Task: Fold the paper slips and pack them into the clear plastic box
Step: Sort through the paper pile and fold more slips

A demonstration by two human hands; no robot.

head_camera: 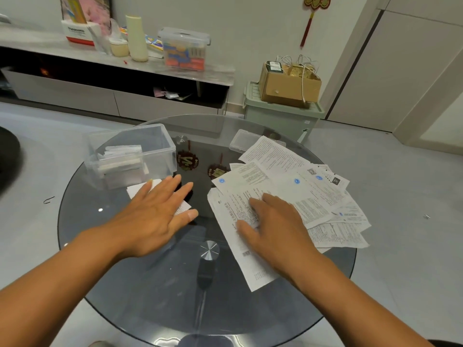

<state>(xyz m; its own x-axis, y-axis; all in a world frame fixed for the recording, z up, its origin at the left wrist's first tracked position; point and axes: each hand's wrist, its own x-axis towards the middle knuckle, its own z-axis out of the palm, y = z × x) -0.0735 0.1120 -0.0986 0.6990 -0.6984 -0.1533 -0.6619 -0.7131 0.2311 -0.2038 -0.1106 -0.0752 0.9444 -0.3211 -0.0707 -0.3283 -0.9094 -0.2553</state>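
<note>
Pressing flat, the left hand (152, 216) half hides a folded slip (140, 190) near the clear plastic box (130, 156); the right hand (273, 226), fingers straight, rests on loose printed paper slips (288, 186) on round smoked glass.

Folded slip (140, 190) mostly hidden beneath the left hand (152, 216)

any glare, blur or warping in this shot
Head view: small bright glints on the glass table; the left hand is slightly motion-blurred over a folded slip; print on the paper slips is too soft to read; wide-angle bending curves the door frame.
</note>
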